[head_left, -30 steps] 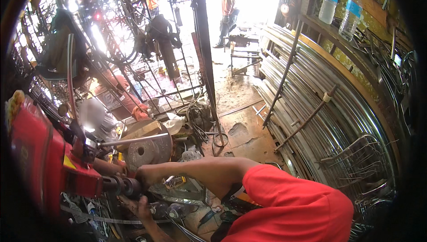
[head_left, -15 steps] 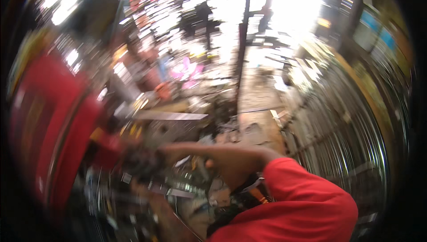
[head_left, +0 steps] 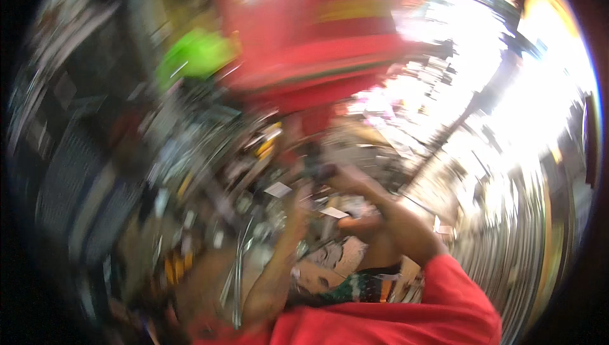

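The picture is badly smeared by motion. My right arm, in a red sleeve, comes in from the lower right, and my right hand reaches up toward a dark handle-like part below a big red machine. My left forearm rises from the lower middle, with my left hand just left of the right one, near the same dark part. Blur hides the fingers of both hands, so their grip cannot be made out.
A bright green shape sits left of the red machine. Cluttered metal parts and tools spread over the left and middle. Curved metal rods or wire fill the right, under strong daylight.
The view has swung hard: the red machine moved from the left edge to the top centre. My arms now point upward in the picture, and the blur has grown.
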`<action>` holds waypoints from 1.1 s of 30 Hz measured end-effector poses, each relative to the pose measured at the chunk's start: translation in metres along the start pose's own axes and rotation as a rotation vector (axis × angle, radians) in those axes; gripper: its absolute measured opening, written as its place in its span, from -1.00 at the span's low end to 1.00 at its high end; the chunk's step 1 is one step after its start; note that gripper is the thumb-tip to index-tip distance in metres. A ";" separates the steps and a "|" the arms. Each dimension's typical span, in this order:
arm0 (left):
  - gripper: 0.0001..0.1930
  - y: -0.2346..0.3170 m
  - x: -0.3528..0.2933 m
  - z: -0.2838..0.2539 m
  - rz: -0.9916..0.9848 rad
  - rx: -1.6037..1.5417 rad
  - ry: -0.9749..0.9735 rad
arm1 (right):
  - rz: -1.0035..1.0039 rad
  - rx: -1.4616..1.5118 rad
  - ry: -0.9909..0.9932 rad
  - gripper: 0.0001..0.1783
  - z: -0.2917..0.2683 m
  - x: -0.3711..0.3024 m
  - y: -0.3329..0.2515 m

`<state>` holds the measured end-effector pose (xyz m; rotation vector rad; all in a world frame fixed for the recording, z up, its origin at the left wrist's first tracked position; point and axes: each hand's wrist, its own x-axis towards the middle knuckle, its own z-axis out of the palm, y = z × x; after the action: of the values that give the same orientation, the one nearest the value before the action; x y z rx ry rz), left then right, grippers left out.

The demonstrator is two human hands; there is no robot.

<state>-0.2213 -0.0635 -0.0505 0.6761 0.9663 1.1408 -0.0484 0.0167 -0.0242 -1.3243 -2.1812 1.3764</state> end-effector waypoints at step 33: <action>-0.65 0.013 -0.073 0.027 0.676 1.081 0.415 | -0.442 0.289 0.275 -0.69 0.055 0.000 0.012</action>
<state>-0.2107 -0.1281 -0.0069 1.7752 1.8164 1.3115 -0.0752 -0.0142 -0.0632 -0.8095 -1.8592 1.1956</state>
